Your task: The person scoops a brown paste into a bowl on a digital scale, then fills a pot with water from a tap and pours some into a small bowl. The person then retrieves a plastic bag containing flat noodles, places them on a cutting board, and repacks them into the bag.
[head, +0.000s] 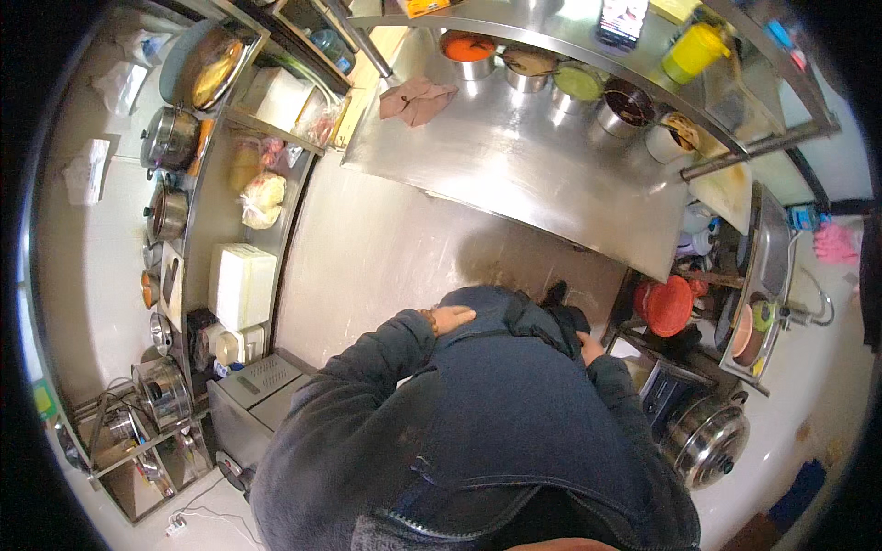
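My left hand (453, 319), with a beaded bracelet at the wrist, lies flat against the dark clothing over my lap and holds nothing that shows. At my right side, my right hand (590, 348) touches the dark clothing; its fingers are partly hidden. Ahead stands a stainless steel table (551, 186). A brown cloth (417, 100) lies at its far left. Along its back edge stand several steel pots, among them one with red sauce (468, 48), one with green sauce (577, 80) and one with dark sauce (626, 105).
Steel shelving with lidded pots (170, 140) and a white box (242, 286) runs along the left. A phone (622, 24) and a yellow-green jug (694, 54) stand on the shelf above the table. At right are a red basin (668, 306), a sink (768, 255) and a large lidded pot (710, 441).
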